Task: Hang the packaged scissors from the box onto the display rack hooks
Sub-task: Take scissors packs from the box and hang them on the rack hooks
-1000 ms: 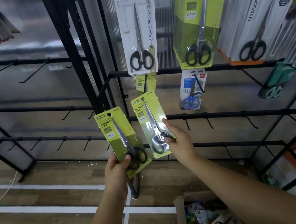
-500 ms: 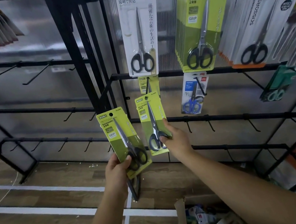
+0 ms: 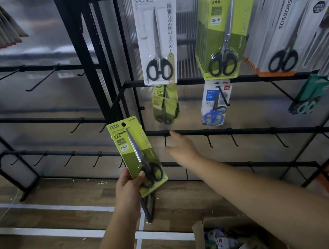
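Left hand (image 3: 129,188) grips green scissors pack (image 3: 137,155); right hand (image 3: 180,149) empty, fingers relaxed. Line punched hole up with hook (image 3: 163,100), slide on straight.

Rack (image 3: 244,130) fills upper and right frame. Left hand (image 3: 129,188) at centre holds pack (image 3: 137,155), just left of right hand (image 3: 180,146) (empty, below blurred hung pack (image 3: 165,107)). Small pack (image 3: 215,103) hangs right of that. Box (image 3: 201,238) at bottom right, on floor.
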